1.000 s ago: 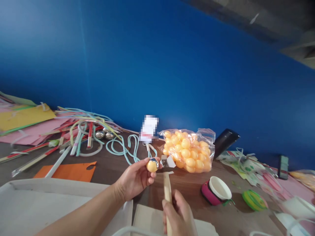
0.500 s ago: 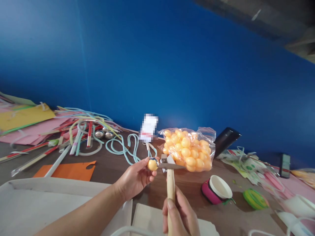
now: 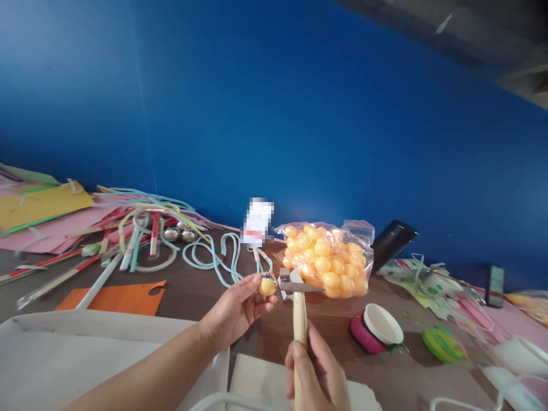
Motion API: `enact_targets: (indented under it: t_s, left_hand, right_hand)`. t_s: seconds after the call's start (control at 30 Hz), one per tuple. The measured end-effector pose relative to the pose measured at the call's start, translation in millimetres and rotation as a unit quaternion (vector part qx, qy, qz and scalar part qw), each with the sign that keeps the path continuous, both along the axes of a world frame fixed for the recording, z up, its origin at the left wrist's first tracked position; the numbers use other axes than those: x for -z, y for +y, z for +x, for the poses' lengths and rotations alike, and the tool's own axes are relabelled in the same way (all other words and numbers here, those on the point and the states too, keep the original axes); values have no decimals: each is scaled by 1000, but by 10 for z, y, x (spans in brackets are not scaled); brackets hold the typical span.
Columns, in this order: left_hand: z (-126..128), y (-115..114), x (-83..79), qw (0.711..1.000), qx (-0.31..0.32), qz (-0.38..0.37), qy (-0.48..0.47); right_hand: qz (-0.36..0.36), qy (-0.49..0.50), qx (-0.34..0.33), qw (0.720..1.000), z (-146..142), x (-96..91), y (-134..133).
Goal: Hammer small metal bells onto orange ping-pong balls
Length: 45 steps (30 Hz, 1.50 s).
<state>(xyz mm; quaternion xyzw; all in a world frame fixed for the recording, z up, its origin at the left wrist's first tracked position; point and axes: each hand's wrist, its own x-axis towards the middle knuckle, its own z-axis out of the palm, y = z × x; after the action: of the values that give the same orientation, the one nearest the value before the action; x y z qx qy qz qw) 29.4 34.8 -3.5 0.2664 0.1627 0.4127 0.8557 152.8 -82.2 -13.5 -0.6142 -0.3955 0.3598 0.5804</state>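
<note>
Between the thumb and fingers of my left hand (image 3: 237,311) is a small shiny ball (image 3: 268,285), silvery on top and gold below. My right hand (image 3: 317,371) wraps round the pale wooden handle of a hammer (image 3: 299,319), held upright with its metal head at the top. The hammer head is level with the ball and just right of it, close by; a narrow gap shows between them. Behind the hammer lies a clear plastic bag of orange balls (image 3: 323,262). A few silver balls (image 3: 180,233) rest on the table at the left.
Light-blue cord (image 3: 214,260) and a blurred badge (image 3: 257,222) lie by the blue wall (image 3: 257,114). Coloured strips and papers (image 3: 43,211) pile up at left. At right are a pink-sleeved cup (image 3: 377,328), a green round lid (image 3: 443,344) and a black cylinder (image 3: 394,245).
The hammer has shifted slightly right, opening a small gap from the ball. The ball in my left hand has tipped or moved a little to the right.
</note>
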Motion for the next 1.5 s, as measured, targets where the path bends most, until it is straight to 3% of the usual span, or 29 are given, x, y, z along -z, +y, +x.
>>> enact_targets:
  t_s: [0.4, 0.57, 0.73, 0.9, 1.03, 1.5]
  left_hand:
    - [20, -13, 11, 999, -9, -5, 31]
    - [25, -6, 5, 999, -19, -12, 41]
    - [33, -4, 1, 999, -24, -17, 43]
    - [34, -7, 20, 999, -32, -4, 35]
    - [31, -13, 26, 999, -25, 6, 39]
    - [26, -18, 5, 999, -17, 10, 26]
  right_hand:
    - [-26, 48, 8, 998, -36, -87, 31]
    - [-23, 64, 41, 997, -6, -95, 43]
    - [-30, 50, -10, 998, 13, -85, 41]
    - [-29, 58, 22, 998, 4, -101, 38]
    - [-41, 54, -9, 998, 11, -115, 32]
    - [-32, 62, -14, 997, 8, -139, 30]
